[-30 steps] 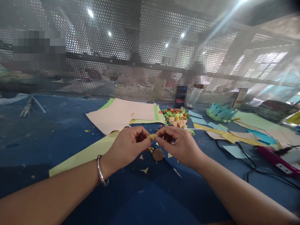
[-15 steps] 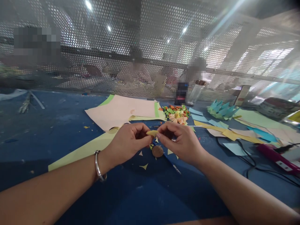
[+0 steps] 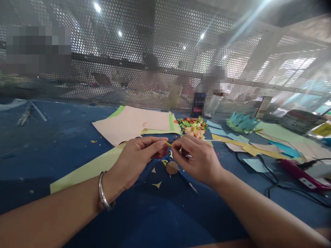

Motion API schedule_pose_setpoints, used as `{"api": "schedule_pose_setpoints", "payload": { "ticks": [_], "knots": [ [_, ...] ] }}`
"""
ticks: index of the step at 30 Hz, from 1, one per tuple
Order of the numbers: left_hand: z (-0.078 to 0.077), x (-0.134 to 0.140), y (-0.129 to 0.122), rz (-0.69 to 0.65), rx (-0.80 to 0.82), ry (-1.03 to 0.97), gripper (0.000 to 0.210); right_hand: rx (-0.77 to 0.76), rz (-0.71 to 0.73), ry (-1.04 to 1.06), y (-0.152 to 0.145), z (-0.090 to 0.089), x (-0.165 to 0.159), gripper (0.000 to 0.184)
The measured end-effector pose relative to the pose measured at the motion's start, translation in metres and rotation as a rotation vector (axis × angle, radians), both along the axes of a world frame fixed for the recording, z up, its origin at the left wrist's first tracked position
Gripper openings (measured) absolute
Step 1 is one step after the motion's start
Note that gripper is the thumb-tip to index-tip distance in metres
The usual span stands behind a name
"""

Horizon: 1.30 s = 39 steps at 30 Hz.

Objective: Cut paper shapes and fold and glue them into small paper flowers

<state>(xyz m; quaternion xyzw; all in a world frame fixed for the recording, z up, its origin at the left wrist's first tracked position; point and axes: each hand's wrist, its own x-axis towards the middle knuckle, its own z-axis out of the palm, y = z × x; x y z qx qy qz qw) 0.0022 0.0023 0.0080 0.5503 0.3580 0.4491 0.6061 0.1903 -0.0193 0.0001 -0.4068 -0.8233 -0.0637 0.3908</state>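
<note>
Over the blue surface (image 3: 165, 222), a small yellow paper piece (image 3: 169, 144) bridges the left hand (image 3: 138, 156) and right hand (image 3: 198, 157), both pinching it (neither clearly nearer), its long axis slanting down toward the right.

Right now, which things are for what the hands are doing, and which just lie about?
Part of the job:
small thin yellow paper piece, pinched by left hand and right hand
probably the heap of orange, green and peach paper bits

Seemingly lying about:
purple-and-white plastic power strip
clear bottle with brown lid
</note>
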Motion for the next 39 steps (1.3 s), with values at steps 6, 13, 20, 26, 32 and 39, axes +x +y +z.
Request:
{"api": "schedule_pose_setpoints", "payload": {
  "ticks": [6, 13, 20, 26, 32, 39],
  "knots": [
    [-0.002, 0.000, 0.000, -0.051, -0.095, -0.082, 0.018, 0.023, -0.022, -0.099, -0.001, 0.001, -0.001, 0.016],
    [0.000, -0.003, 0.003, -0.056, -0.159, -0.114, 0.020, -0.009, -0.025, -0.119, -0.001, -0.001, -0.003, 0.014],
    [0.007, -0.004, 0.000, -0.086, -0.173, -0.097, 0.023, -0.050, -0.024, -0.081, 0.001, -0.004, -0.004, 0.011],
    [0.005, -0.006, 0.004, -0.099, -0.164, -0.069, 0.020, -0.085, -0.031, -0.054, 0.000, -0.005, -0.004, 0.015],
    [-0.001, -0.011, 0.012, -0.104, -0.142, -0.033, 0.019, -0.094, -0.023, -0.015, -0.001, -0.004, -0.004, 0.019],
    [-0.003, -0.010, 0.014, -0.120, -0.142, -0.033, 0.017, -0.097, -0.010, 0.005, 0.000, -0.003, -0.003, 0.017]
  ]
}}
